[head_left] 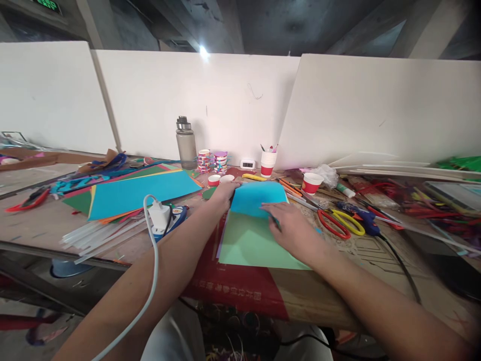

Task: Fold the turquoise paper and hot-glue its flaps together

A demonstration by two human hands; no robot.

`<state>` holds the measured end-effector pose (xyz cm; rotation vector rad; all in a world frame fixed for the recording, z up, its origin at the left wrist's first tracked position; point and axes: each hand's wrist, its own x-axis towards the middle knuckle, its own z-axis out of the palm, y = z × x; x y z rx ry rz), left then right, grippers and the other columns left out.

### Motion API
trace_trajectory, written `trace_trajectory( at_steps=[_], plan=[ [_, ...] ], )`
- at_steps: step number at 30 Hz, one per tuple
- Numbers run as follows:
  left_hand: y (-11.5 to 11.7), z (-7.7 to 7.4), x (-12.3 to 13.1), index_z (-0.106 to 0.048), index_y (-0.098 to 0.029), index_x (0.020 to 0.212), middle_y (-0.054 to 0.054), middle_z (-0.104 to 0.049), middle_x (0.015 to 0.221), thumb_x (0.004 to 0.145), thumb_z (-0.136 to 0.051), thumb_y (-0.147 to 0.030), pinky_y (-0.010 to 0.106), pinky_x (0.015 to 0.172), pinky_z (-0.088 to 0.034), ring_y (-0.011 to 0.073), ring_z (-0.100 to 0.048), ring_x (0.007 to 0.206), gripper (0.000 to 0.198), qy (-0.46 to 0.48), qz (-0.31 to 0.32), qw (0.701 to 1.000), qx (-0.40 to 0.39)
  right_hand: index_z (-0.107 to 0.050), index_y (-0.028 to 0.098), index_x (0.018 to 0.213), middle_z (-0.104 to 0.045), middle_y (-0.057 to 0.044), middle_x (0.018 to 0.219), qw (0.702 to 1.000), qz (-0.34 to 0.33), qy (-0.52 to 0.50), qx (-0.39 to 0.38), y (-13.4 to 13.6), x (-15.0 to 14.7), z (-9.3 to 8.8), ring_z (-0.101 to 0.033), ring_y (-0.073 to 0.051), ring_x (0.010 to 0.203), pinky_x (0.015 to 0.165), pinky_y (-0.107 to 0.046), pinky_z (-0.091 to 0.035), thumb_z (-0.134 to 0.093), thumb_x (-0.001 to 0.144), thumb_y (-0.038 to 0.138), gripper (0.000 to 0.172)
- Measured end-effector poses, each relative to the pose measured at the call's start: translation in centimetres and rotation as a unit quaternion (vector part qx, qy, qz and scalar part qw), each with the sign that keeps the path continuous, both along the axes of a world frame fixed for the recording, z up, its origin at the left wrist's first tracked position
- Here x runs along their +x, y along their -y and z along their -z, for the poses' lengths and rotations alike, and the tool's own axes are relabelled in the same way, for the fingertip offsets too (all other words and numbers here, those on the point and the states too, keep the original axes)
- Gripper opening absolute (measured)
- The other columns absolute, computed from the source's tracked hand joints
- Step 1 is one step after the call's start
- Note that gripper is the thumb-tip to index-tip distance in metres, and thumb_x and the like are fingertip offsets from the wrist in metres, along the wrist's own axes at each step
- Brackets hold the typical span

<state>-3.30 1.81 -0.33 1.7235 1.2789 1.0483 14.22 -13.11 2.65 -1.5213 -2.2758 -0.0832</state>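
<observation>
A blue sheet of paper (248,198) lies over the upper part of a light green sheet (250,240) in front of me. My left hand (223,195) is at the blue sheet's upper left corner, its fingers closed on the edge there. Across the lower right of the blue sheet rests my right hand (291,228), with the index finger stretched out to the left and the thumb apart below it. A dark patch shows between that thumb and finger; I cannot make out what it is. Purple paper peeks out along the green sheet's left edge.
Left are stacked coloured sheets (146,193), translucent glue sticks (101,238) and a power strip (171,220) with a white cable crossing my left arm. A bottle (186,145) and paper cups (268,164) stand behind. Right lie scissors (333,224) and a blue glue gun (366,220).
</observation>
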Motion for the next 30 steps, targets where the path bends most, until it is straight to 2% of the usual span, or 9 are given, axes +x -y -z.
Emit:
trace_trajectory(
  at_steps=[2,4,9,13,17,20,25,28,30],
  plan=[
    [-0.8,-0.3,0.5,-0.059,-0.013,0.113,0.009,-0.063,0.108,0.092,-0.056,-0.034,0.038,0.078,-0.053,0.0199,-0.063,0.091,0.031,-0.01,0.001,1.0,-0.006,-0.064,0.017,0.116,-0.068,-0.011,0.11,0.998,0.044,0.024,0.024,0.1,0.3,-0.6,-0.06,-0.025,0.103,0.09,-0.039,-0.043,-0.038,0.088,0.013,0.039],
    [-1.2,-0.7,0.5,-0.064,-0.012,0.101,0.008,-0.068,0.092,0.09,-0.055,-0.036,0.034,0.072,-0.052,0.0207,-0.064,0.082,0.028,-0.042,-0.005,0.999,0.001,-0.064,0.018,0.117,-0.07,-0.011,0.101,0.995,0.076,0.051,0.036,0.2,0.6,-1.1,-0.063,-0.026,0.093,0.082,-0.037,-0.045,-0.038,0.09,0.017,0.037],
    [-1.2,-1.7,-0.8,-0.066,-0.015,0.075,0.011,-0.07,0.08,0.085,-0.053,-0.035,0.032,0.07,-0.047,0.0273,-0.064,0.08,0.026,-0.279,-0.039,0.957,0.073,-0.063,0.02,0.115,-0.071,-0.01,0.1,0.991,0.091,0.089,0.05,0.8,1.0,-1.9,-0.065,-0.025,0.089,0.074,-0.033,-0.044,-0.037,0.09,0.02,0.036],
    [-0.9,-2.9,-1.4,-0.064,-0.017,0.068,0.012,-0.069,0.079,0.083,-0.052,-0.033,0.032,0.073,-0.046,0.0279,-0.062,0.085,0.025,-0.318,-0.055,0.94,0.107,-0.064,0.022,0.11,-0.072,-0.008,0.097,0.991,0.091,0.092,0.024,0.9,1.3,-2.4,-0.065,-0.024,0.087,0.071,-0.031,-0.042,-0.038,0.091,0.022,0.032],
    [-0.7,-3.3,-0.8,-0.068,-0.018,0.08,0.007,-0.07,0.083,0.09,-0.041,-0.042,0.029,0.073,-0.046,0.0219,-0.063,0.08,0.038,-0.27,0.03,0.946,0.176,-0.065,0.022,0.098,-0.072,-0.007,0.09,0.993,0.08,0.082,-0.024,0.7,1.4,-2.6,-0.064,-0.022,0.08,0.066,-0.029,-0.038,-0.04,0.092,0.027,0.026],
    [-0.9,-2.1,-0.1,-0.069,-0.019,0.103,0.006,-0.069,0.107,0.089,-0.045,-0.042,0.03,0.085,-0.046,0.0239,-0.062,0.098,0.036,-0.256,0.104,0.944,0.183,-0.066,0.022,0.09,-0.071,-0.005,0.084,0.994,0.037,0.076,-0.071,0.6,1.1,-2.2,-0.063,-0.02,0.077,0.063,-0.027,-0.036,-0.045,0.091,0.029,0.022],
    [-0.9,-0.1,0.3,-0.055,-0.017,0.13,0.013,-0.05,0.14,0.084,-0.053,-0.049,0.039,0.105,-0.034,0.0301,-0.047,0.126,0.056,-0.393,0.169,0.894,0.135,-0.068,0.022,0.097,-0.072,-0.006,0.089,0.989,-0.043,0.059,-0.132,1.1,0.2,-1.4,-0.064,-0.022,0.085,0.065,-0.028,-0.038,-0.051,0.091,0.036,0.023],
    [-0.4,-0.2,0.3,-0.052,-0.019,0.133,0.013,-0.044,0.145,0.087,-0.05,-0.05,0.04,0.109,-0.03,0.029,-0.041,0.132,0.056,-0.44,0.208,0.861,0.147,-0.066,0.026,0.109,-0.071,-0.004,0.097,0.977,-0.115,0.006,-0.18,1.0,0.3,-1.3,-0.064,-0.022,0.089,0.07,-0.028,-0.042,-0.06,0.084,0.05,0.035],
    [-0.1,-0.5,0.4,-0.051,-0.017,0.134,0.014,-0.043,0.146,0.088,-0.048,-0.049,0.039,0.109,-0.03,0.0286,-0.04,0.133,0.056,-0.454,0.211,0.853,0.143,-0.067,0.025,0.106,-0.071,-0.003,0.093,0.972,-0.129,-0.005,-0.195,0.8,0.5,-1.3,-0.063,-0.02,0.084,0.069,-0.027,-0.042,-0.062,0.082,0.052,0.036]
  ],
)
